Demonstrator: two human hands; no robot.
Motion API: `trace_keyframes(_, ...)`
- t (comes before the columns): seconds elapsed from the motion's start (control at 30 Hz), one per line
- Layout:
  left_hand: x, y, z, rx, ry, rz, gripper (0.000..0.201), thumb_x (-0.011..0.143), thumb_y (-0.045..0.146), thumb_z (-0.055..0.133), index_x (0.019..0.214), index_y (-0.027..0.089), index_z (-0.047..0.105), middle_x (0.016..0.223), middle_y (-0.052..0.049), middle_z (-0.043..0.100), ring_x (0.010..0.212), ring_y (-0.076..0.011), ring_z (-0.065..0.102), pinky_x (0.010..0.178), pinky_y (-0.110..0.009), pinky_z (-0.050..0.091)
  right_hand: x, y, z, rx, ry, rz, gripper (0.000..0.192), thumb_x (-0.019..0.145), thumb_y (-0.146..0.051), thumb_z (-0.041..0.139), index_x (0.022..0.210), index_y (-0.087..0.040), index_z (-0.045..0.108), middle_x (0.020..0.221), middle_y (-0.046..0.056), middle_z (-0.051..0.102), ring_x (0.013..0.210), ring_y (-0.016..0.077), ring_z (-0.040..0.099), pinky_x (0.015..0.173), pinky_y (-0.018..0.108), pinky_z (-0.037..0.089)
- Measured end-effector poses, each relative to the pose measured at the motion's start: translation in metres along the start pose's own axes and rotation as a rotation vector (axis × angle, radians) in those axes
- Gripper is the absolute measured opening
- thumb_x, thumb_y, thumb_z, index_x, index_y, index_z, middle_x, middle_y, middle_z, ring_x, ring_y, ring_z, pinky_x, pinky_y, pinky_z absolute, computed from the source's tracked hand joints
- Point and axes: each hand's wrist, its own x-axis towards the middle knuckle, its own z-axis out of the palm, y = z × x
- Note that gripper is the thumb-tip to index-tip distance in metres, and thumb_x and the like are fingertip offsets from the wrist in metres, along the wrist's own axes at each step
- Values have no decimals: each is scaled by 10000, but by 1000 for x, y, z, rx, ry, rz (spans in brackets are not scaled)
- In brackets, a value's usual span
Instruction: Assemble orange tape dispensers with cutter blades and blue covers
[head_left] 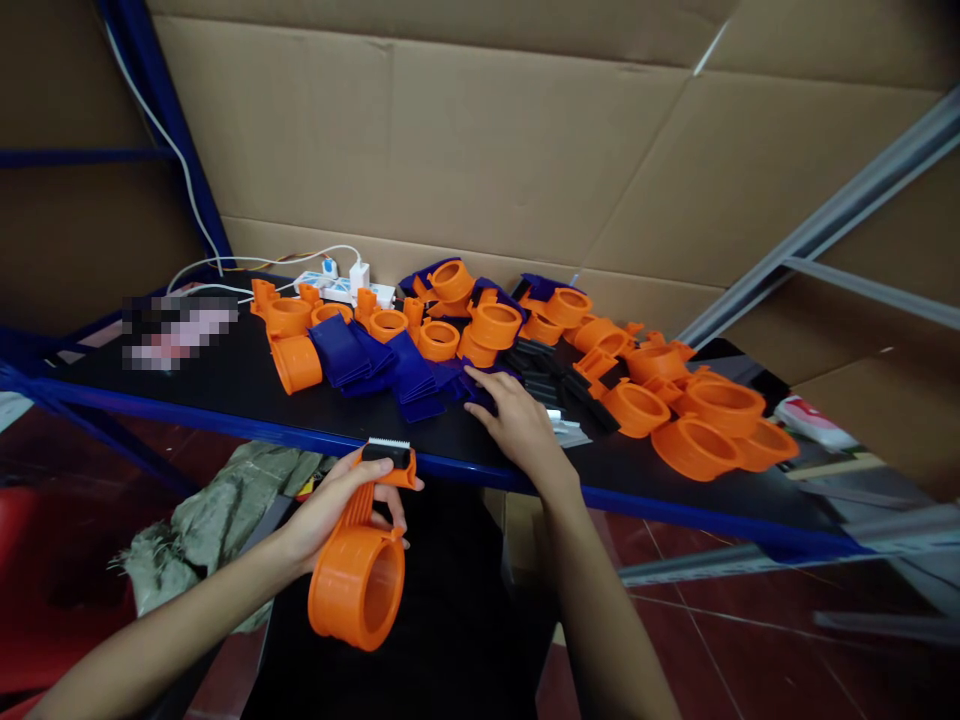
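Note:
My left hand (330, 508) grips an orange plastic tape-dispenser body (358, 583) by its neck, below the table's front edge; a black toothed cutter piece (388, 452) sits at its top. My right hand (514, 415) rests flat on the black tabletop (225, 385), fingertips touching dark blue plastic parts (420, 385). Just right of that hand lie black cutter strips (544, 375). Several more orange dispenser bodies (697, 425) are spread across the table.
A white power strip (341, 287) with cables lies at the back by a cardboard wall. The table has a blue metal front rail (225, 420). A grey-green sack (225, 510) lies on the floor at left. Metal shelf posts (825, 225) slant at right.

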Motion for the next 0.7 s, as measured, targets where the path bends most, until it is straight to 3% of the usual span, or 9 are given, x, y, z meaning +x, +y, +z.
trace_keyframes(0.17, 0, 2, -4, -106, -46, -55, 244, 885, 331, 631, 992, 114, 665, 862, -106, 725, 633, -210, 684, 689, -466, 621, 2, -2, 2, -36, 41, -2, 335, 1001, -342, 484, 1281, -249, 642, 1155, 77, 676, 1133, 254, 588, 827, 361, 525)
trace_keyframes(0.3, 0, 1, -12, -215, -74, -111, 261, 906, 373, 614, 977, 129, 675, 834, -86, 704, 778, -235, 714, 897, -552, 554, 2, -7, 6, -83, 80, 19, 310, 978, -357, 530, 1236, -235, 651, 1160, 77, 681, 1129, 259, 579, 841, 370, 514)
trace_keyframes(0.4, 1, -1, -15, -224, -54, -121, 223, 884, 365, 660, 919, 145, 660, 752, -51, 683, 705, -198, 701, 965, -575, 504, 2, -11, 7, -128, 98, 54, 280, 961, -344, 558, 1197, -222, 646, 1166, 81, 684, 1123, 266, 572, 795, 364, 503)
trace_keyframes(0.53, 4, -2, -14, -219, -47, -94, 207, 865, 350, 671, 848, 144, 652, 661, -19, 640, 558, -139, 620, 929, -557, 529, 2, -13, 8, -127, 100, 66, 192, 956, -314, 554, 1103, -225, 640, 1096, 73, 703, 1069, 255, 580, 722, 333, 469)
trace_keyframes(0.7, 6, -2, -13, -229, -75, -92, 274, 896, 394, 598, 878, 127, 658, 718, -42, 640, 556, -141, 599, 798, -499, 593, 2, -11, 8, -121, 83, 54, 148, 944, -293, 564, 1064, -226, 620, 1077, 68, 705, 1049, 256, 578, 695, 319, 446)
